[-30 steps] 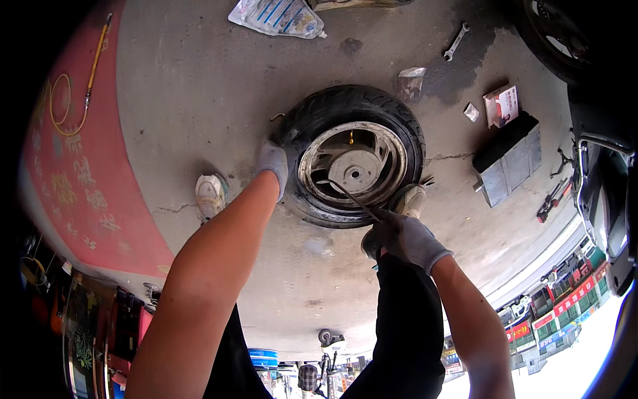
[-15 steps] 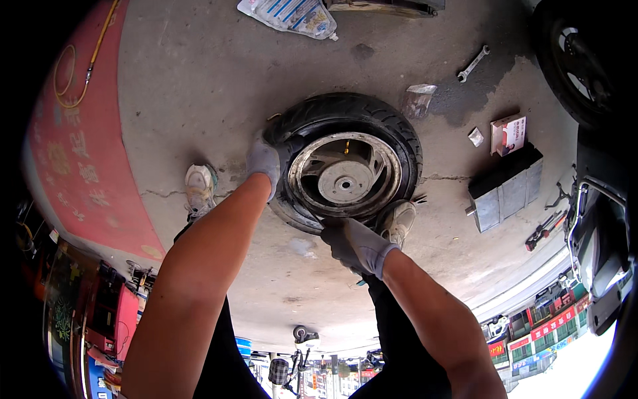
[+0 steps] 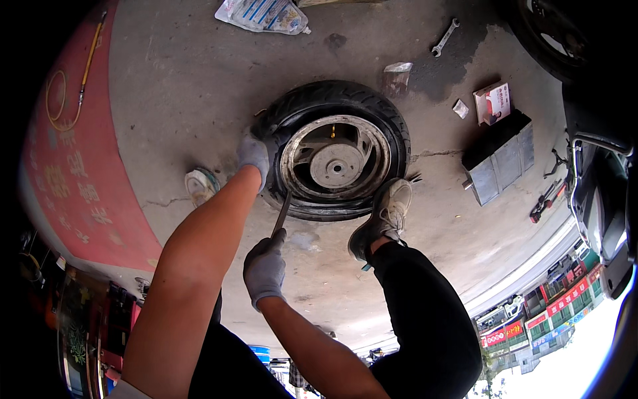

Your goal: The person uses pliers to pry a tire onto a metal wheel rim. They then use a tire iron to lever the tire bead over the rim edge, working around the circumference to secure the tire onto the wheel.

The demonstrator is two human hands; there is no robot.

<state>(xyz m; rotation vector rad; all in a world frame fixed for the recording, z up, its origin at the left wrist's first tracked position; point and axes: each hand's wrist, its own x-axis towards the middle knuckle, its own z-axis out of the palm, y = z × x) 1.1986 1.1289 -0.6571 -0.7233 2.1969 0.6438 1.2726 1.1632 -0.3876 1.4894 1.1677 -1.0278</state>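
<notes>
A black scooter tire (image 3: 332,90) lies flat on the ground around a worn metal wheel rim (image 3: 287,166) with a grey hub (image 3: 337,167). At the tire's left edge is my left hand (image 3: 252,158) in a grey glove, closed on the rubber; its fingertips are partly hidden. My right hand (image 3: 264,269), gloved too, is wrapped round a flat metal tire lever (image 3: 282,216). The lever slants up from my fist, its tip between rim and tire at the lower left. My right shoe (image 3: 393,209) presses against the tire's lower right edge.
My left shoe (image 3: 201,186) stands left of the tire. To the right are a grey metal box (image 3: 502,166), a small carton (image 3: 492,104) and plastic packets (image 3: 397,78). A wrench (image 3: 445,38) lies farther off. A yellow hose (image 3: 85,80) crosses the red mat (image 3: 73,193); a parked scooter (image 3: 601,199) stands far right.
My right hand has moved left and nearer to me from the tire's lower edge, and the lever now shows plainly in it. My left hand stays at the tire's left side.
</notes>
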